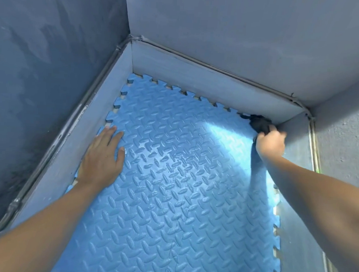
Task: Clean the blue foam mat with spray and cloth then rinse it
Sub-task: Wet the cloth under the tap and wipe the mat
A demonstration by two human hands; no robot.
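Note:
The blue foam mat (171,187) with a raised diamond pattern and puzzle-tooth edges lies flat inside a grey walled recess. Its middle looks wet and shiny. My left hand (102,159) rests flat on the mat near its left edge, fingers spread. My right hand (270,142) grips a dark cloth (259,122) bunched against the mat's far right corner. No spray bottle is in view.
Low grey walls (198,78) box the mat in on the left, far and right sides, with metal trim along their tops. Taller grey walls (242,35) rise behind. A bright patch of light falls across the mat near the far right.

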